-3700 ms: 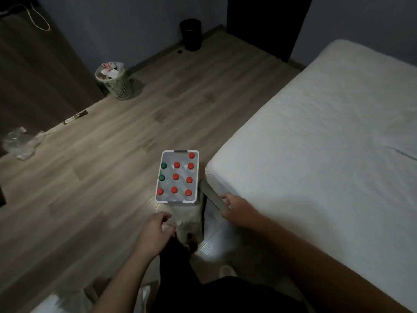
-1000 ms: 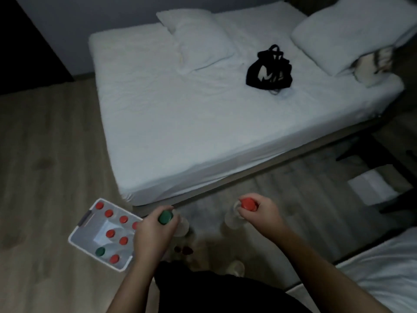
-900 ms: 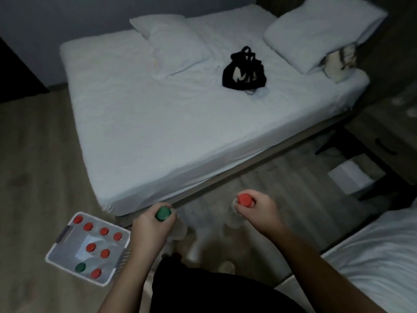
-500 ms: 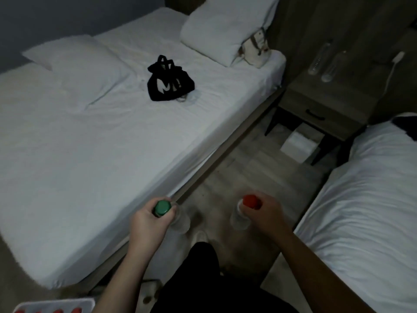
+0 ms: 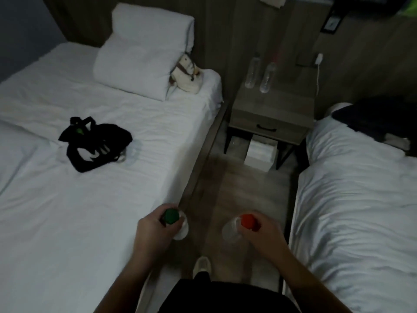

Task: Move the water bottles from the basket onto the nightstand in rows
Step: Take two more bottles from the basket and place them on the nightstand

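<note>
My left hand (image 5: 153,231) grips a clear water bottle with a green cap (image 5: 171,216) by its neck. My right hand (image 5: 261,233) grips a clear water bottle with a red cap (image 5: 247,220) the same way. Both bottles hang over the floor strip between two beds. Ahead stands the wooden nightstand (image 5: 291,105) against the wall, with two clear bottles (image 5: 259,74) side by side at its back left. The basket is out of view.
A white bed (image 5: 90,177) with a pillow, a black bag (image 5: 94,143) and a plush toy (image 5: 188,75) lies on the left. Another white bed (image 5: 361,199) lies on the right. A white box (image 5: 261,152) sits under the nightstand. A charger cable (image 5: 318,71) hangs above it.
I picked one bottle from the basket in each hand and turned right. The basket has left the view, and the nightstand is now straight ahead and closer.
</note>
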{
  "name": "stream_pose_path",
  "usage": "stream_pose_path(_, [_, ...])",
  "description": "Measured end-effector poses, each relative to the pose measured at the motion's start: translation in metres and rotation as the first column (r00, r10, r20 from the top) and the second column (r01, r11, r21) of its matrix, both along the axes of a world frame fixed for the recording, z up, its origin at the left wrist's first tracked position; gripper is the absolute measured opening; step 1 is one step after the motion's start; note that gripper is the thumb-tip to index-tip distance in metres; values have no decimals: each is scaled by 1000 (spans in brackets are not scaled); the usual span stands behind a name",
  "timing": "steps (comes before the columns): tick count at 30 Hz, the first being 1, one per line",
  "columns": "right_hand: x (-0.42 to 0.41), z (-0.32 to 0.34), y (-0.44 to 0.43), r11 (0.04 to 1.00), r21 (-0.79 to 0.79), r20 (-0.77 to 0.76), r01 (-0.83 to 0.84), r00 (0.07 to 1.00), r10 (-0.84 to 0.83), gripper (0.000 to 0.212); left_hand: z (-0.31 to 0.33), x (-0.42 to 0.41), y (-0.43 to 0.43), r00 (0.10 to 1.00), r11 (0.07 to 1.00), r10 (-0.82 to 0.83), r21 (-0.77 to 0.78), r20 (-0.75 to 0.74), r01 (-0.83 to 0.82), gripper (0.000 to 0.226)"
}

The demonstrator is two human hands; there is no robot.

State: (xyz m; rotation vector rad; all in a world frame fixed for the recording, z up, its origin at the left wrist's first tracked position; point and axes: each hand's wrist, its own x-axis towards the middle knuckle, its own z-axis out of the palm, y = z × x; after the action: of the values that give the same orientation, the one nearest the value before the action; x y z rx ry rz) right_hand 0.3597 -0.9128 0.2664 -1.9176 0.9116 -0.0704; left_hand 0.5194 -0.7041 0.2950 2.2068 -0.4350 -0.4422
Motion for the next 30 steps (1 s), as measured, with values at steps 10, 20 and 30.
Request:
stream_pose_path(10, [74, -3, -74, 973, 27, 59, 228, 972, -230, 21, 2, 109, -103, 987, 988, -156, -6, 49, 157, 27])
stream_pose_path(20, [139, -26, -215, 980, 75, 1, 186, 982, -187, 13, -22, 169, -252, 983, 983, -183, 24, -3, 183, 25])
stream_pose_path(30, [224, 10, -391, 999, 12, 45, -43, 998, 42, 16, -4, 223, -421, 994, 994, -106, 20, 25, 105, 26])
